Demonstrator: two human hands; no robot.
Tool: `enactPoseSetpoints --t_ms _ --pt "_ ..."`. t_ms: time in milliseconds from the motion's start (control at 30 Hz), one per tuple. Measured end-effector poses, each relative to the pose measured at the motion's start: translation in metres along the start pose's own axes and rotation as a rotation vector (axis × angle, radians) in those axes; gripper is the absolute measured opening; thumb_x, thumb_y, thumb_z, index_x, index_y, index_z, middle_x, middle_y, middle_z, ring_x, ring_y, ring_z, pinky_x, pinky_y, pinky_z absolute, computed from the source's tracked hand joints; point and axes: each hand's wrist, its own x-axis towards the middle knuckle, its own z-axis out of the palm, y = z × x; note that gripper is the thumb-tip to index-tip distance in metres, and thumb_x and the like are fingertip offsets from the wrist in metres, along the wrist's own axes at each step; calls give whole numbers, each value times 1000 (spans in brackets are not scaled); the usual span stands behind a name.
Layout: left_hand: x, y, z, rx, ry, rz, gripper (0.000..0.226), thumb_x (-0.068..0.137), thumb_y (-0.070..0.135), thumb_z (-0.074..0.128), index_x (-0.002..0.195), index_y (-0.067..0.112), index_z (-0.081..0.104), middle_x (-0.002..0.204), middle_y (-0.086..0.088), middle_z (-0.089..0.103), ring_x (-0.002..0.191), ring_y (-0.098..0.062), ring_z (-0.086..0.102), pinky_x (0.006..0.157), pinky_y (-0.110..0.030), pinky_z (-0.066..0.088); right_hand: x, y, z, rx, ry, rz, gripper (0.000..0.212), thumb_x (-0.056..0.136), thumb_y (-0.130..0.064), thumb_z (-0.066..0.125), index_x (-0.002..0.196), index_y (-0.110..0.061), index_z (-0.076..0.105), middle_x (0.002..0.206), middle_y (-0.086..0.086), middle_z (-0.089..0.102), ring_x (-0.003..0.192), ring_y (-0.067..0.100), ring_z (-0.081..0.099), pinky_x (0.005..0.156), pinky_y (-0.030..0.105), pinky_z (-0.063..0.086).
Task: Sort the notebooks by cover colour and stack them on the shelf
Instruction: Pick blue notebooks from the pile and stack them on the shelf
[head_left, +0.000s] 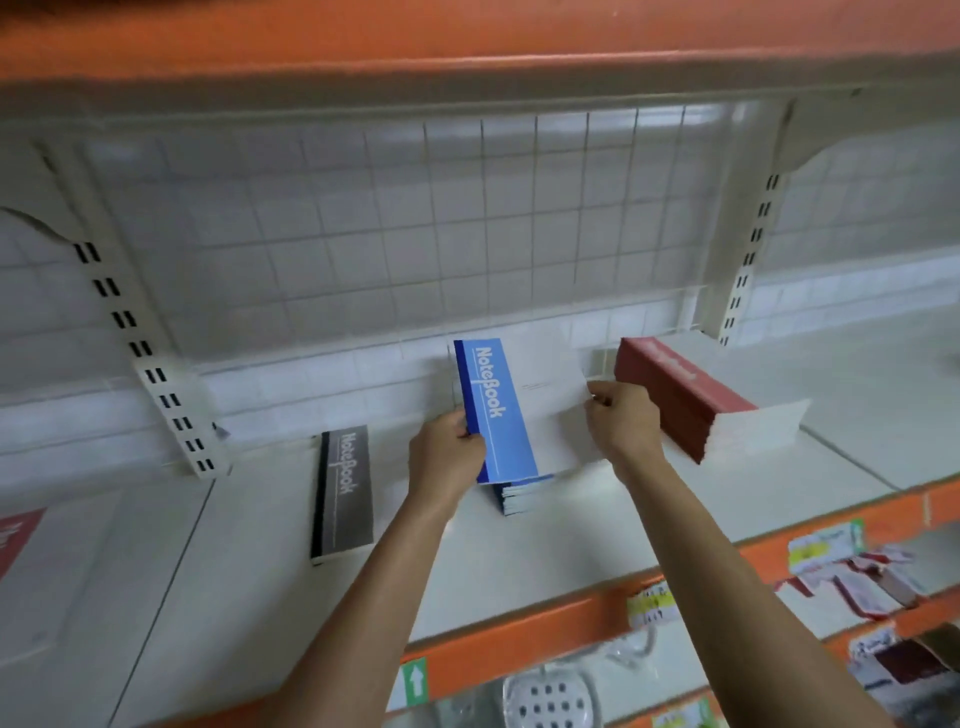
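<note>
Placing step in hand: blue notebook (496, 410) held by both hands just above the blue stack (519, 499) mid-shelf. Left hand (447, 452) grips the spine edge low down, fingers curled round it. Right hand (621, 418) pinches the opposite white edge, higher up. The notebook is tilted, far end raised toward the wire grid back (415, 208), near end low over the stack; I cannot tell if it touches yet.

Sorting looks well under way. The grey notebook (343, 493) lies flat to the left, a single copy or a very thin pile. The red stack (691, 405) sits to the right, taller, apart from the blue pile. A red cover (15, 535) shows at the far left edge, cut off, unclear whether it is sorted. All of these lie on the white shelf (249, 571).

The next move likely calls for levelling the notebook, squaring its spine with the spines below, lowering it flat, then letting go with both hands. Risk: a skewed drop leaves the pile uneven.
</note>
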Motion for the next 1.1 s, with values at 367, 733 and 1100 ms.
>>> enactPoseSetpoints --t_ms 367,733,1100 --pt "16 -9 37 50 68 -170 26 69 15 45 80 -3 60 72 -13 64 62 -17 50 60 -27 33 44 42 17 -25 -201 -72 22 76 2 48 64 -15 52 65 2 44 72 18 43 52 21 28" --pt "19 -10 45 79 109 -260 31 81 7 50 55 13 34 52 3 44 48 -10 37 50 -22 26 46 57 25 -43 -189 -91 16 72 1 49 58 -7 49 61 14 36 63 26 31 57 31 25" --pt "20 -10 46 95 84 -291 14 82 14 50 70 8 55 86 -13 71 71 -23 63 62 -26 39 45 59 24 2 -245 -15 16 77 3 45 73 6 61 75 26 60 74 37 51 59 28 30"
